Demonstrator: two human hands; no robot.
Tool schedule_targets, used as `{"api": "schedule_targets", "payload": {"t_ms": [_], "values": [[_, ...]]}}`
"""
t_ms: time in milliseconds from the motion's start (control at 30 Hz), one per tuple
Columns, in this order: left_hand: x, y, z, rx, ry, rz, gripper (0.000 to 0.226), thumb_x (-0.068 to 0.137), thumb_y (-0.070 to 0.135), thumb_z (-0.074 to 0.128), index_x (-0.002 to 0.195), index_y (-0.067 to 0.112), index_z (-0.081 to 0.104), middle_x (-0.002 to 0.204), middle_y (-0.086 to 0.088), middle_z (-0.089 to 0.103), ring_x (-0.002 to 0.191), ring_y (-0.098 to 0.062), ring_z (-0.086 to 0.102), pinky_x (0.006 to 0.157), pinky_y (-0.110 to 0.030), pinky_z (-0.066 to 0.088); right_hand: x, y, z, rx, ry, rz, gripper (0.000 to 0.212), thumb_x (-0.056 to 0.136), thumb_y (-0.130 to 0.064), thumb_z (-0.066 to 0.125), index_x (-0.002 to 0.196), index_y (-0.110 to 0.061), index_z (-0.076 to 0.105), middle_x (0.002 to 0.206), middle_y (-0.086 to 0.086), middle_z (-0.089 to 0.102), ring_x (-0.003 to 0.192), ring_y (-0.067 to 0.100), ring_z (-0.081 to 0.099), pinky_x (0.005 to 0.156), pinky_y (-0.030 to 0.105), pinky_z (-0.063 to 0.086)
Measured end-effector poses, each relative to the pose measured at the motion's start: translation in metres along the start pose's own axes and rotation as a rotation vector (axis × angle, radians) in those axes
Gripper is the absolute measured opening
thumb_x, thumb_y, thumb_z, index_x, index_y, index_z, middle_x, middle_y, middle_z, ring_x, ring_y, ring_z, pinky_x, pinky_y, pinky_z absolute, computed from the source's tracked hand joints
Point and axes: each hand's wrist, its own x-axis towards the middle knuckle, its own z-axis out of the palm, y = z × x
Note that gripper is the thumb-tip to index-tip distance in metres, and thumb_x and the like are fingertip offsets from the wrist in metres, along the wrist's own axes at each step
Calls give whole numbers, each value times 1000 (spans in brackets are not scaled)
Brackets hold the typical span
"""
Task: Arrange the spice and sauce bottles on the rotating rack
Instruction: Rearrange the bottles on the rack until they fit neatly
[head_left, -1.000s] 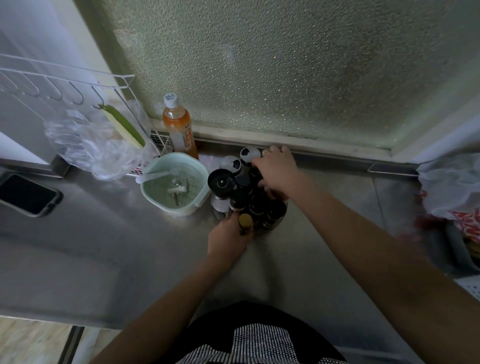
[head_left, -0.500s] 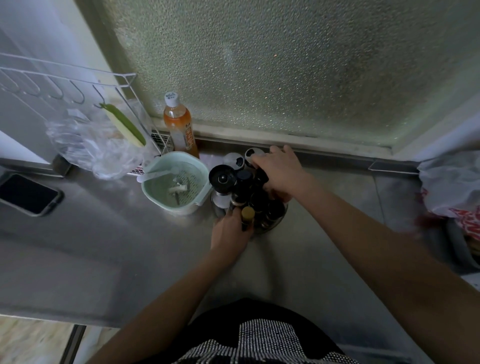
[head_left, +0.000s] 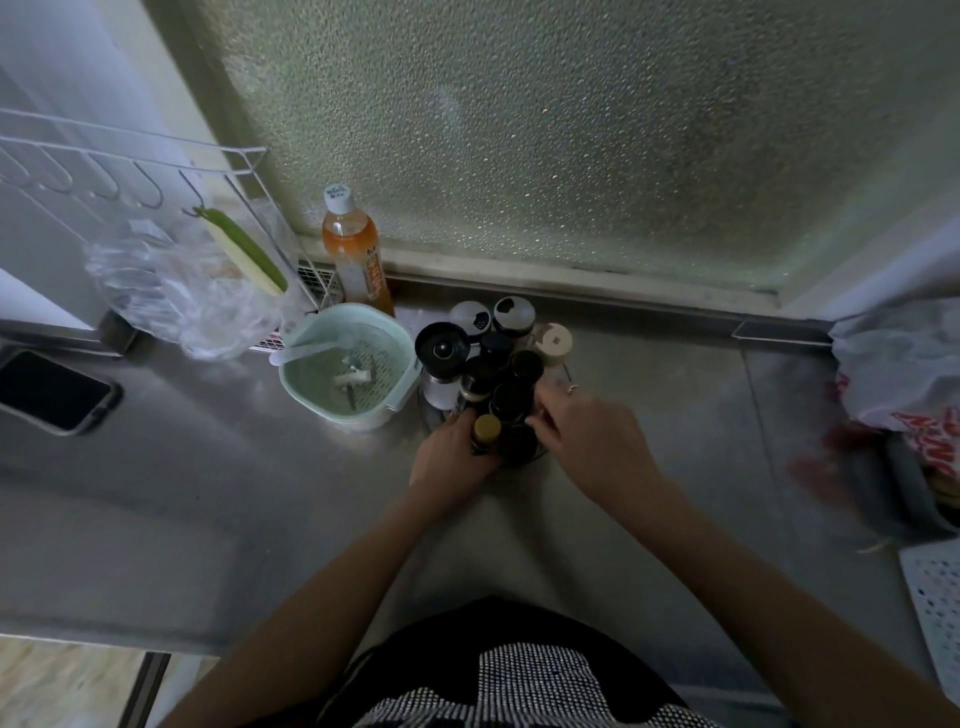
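Head view: cluster of spice and sauce bottles (head_left: 496, 387) packed upright on rotating rack (head_left: 563, 376), mid-table near frosted, pebbled window (head_left: 571, 130). Mostly round black caps; two white shaker lids at back; one beige cap (head_left: 555, 340) at right; large black grinder top (head_left: 442, 347) at left. Left hand (head_left: 451, 462) curled round gold-capped bottle (head_left: 486, 429) at near edge of cluster. Right hand (head_left: 589, 441) against cluster's right side, fingers bent among bottles; grip unclear. Dull brushed-metal table (head_left: 208, 467). Just left of rack, pale green plastic strainer bowl (head_left: 349, 364) with white spoon; behind it, orange drink bottle (head_left: 356, 254), white cap. Farther left, white wire rack (head_left: 130, 156), crumpled clear plastic bag (head_left: 182, 291), dark phone (head_left: 52, 389). Far right, white shopping bag (head_left: 904, 364).
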Motion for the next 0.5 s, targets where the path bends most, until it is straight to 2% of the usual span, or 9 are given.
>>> {"api": "schedule_targets", "payload": {"t_ms": [100, 167, 267, 333, 433, 500], "values": [[-1, 1, 0, 2, -1, -18, 42, 78, 34, 68, 113, 14, 54, 119, -12, 63, 107, -32, 59, 83, -39, 48, 7, 11, 15, 60, 64, -83, 16, 87, -23, 60, 95, -10, 58, 94, 10, 64, 86, 29, 61, 68, 33, 45], [-2, 2, 1, -5, 10, -21, 42, 79, 32, 68, 114, 13, 54, 119, -12, 63, 108, -33, 59, 82, -37, 46, 12, 22, 25, 71, 201, -115, 11, 84, -18, 61, 88, -8, 61, 87, 10, 66, 80, 29, 61, 71, 34, 47], [-3, 4, 4, -27, 17, -20, 41, 79, 33, 67, 112, 14, 54, 115, -13, 65, 106, -33, 59, 80, -36, 46, 24, 27, 28, 281, 298, -50, 12, 83, -16, 62, 93, -9, 61, 92, 8, 65, 85, 27, 57, 78, 32, 45], [-2, 4, 5, -42, 19, -19, 38, 78, 32, 67, 108, 13, 55, 112, -12, 66, 104, -33, 60, 79, -37, 47, 28, 27, 31, 404, 329, 19, 23, 82, -17, 64, 103, -10, 59, 102, 8, 63, 95, 26, 56, 84, 35, 47], [-2, 3, 6, -62, 24, -14, 34, 77, 29, 66, 105, 14, 56, 111, -11, 66, 103, -32, 60, 77, -34, 46, 22, 32, 38, 484, 408, 147, 52, 75, -21, 72, 121, -13, 49, 118, 9, 55, 109, 23, 50, 93, 36, 46], [-2, 3, 5, -67, 29, -9, 34, 78, 29, 66, 107, 14, 57, 112, -11, 66, 103, -31, 60, 75, -31, 43, 14, 34, 40, 610, 449, 291, 67, 70, -23, 78, 126, -17, 42, 121, 7, 49, 106, 21, 50, 89, 30, 46]]}}
